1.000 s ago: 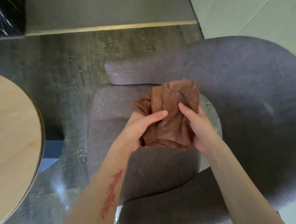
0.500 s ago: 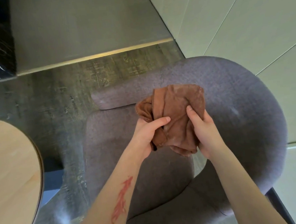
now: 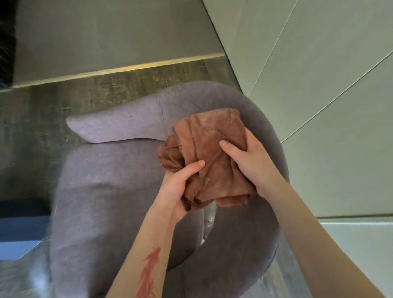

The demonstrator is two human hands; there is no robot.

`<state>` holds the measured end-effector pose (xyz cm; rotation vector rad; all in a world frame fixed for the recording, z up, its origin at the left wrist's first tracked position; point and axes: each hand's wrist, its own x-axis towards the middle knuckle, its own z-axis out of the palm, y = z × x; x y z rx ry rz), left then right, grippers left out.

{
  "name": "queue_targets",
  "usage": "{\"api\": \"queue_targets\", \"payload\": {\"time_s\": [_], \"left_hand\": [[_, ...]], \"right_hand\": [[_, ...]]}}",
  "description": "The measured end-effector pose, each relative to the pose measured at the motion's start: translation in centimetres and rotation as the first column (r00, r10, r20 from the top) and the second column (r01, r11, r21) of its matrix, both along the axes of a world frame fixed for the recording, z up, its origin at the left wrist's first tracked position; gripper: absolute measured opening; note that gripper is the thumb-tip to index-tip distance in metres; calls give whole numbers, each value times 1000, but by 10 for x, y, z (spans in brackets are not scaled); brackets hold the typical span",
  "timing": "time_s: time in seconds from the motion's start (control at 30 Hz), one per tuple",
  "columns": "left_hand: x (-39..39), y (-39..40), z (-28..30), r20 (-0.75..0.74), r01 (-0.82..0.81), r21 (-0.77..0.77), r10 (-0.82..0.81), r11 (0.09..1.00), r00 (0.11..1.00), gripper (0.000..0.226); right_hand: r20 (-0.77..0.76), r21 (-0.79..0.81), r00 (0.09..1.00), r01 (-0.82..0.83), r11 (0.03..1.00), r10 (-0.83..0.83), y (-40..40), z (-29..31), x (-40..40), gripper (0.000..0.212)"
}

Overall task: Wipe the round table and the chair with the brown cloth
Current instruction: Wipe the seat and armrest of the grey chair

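Brown cloth bunched over the chair
Left hand and right hand each have their grip clamped on it (thumbs on top).

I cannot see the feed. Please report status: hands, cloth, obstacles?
Left hand and right hand both gripping bunched brown cloth. Cloth held above chair. Nothing in the way.

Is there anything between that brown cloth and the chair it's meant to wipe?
Nothing visible. Both hands, left and right, hold the bunched cloth over the chair, whose seat and curved back lie bare beneath it.
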<state>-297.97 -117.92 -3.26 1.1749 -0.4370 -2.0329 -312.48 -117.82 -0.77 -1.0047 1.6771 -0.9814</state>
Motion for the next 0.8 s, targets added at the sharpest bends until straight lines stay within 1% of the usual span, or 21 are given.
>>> {"api": "queue_targets", "payload": {"time_s": [0.07,0.1,0.13,0.2,0.23,0.27,0.3,0.33,0.37,0.4,0.43,0.47,0.5,0.53,0.57,0.6,0.63,0.7,0.73,0.77,0.8], "left_hand": [[-11,3,4,22,-68,-14,68,998,997,39],[-14,4,6,29,-110,-37,111,993,993,38],[-14,4,9,37,-161,-59,163,985,986,36],[-10,2,14,84,-274,-92,282,957,956,30],[-5,-1,15,140,-322,-117,336,940,931,27],[0,-3,15,216,-356,-152,382,922,899,25],[4,-6,13,308,-368,-200,415,908,856,23],[7,-9,8,398,-366,-250,440,896,805,22],[6,-10,2,473,-345,-296,450,891,757,24],[2,-11,-3,522,-312,-318,440,895,731,28],[-7,-12,-11,559,-262,-322,406,910,722,32],[-19,-13,-17,603,-194,-324,360,926,712,34],[-34,-13,-23,646,-108,-337,314,935,696,34],[-50,-12,-30,683,-21,-358,277,933,675,28],[-66,-9,-35,704,49,-383,257,923,662,17],[-77,-6,-37,703,102,-405,238,908,670,3],[-83,-3,-40,705,158,-434,225,887,673,9],[-81,4,-51,717,351,-521,177,778,674,28],[-75,9,-58,725,453,-559,143,695,674,33],[-67,15,-66,731,538,-577,95,614,676,30],[-59,23,-74,752,609,-567,46,555,658,26]], "right_hand": [[-114,29,987,-106,994,109,-9,4,-10,40],[-213,26,963,-161,987,162,-13,7,-13,42],[-318,-8,932,-188,982,175,-17,12,-16,43],[-469,-166,880,-176,970,79,-24,24,-25,39],[-542,-246,840,-175,953,14,-27,29,-33,36],[-626,-271,779,-188,944,-24,-31,29,-41,36],[-692,-237,722,-202,950,-19,-35,26,-49,39],[-707,-146,705,-206,967,44,-38,21,-55,43],[-660,-41,741,-201,979,124,-40,16,-59,46],[-569,40,804,-184,982,174,-42,11,-60,48],[-493,84,851,-163,983,183,-43,6,-60,47],[-461,85,871,-146,986,169,-44,3,-61,45],[-455,66,877,-136,989,151,-44,2,-62,44],[-451,49,881,-132,990,139,-46,1,-63,43],[-445,41,886,-128,991,133,-45,1,-64,42],[-440,35,888,-128,991,130,-45,0,-64,41],[-446,21,886,-134,991,129,-46,0,-64,39],[-472,5,873,-141,990,126,-46,0,-63,37],[-476,6,870,-144,990,129,-45,0,-63,37],[-476,11,870,-144,989,132,-45,0,-63,38],[-474,19,870,-142,990,134,-45,1,-63,38]]}}
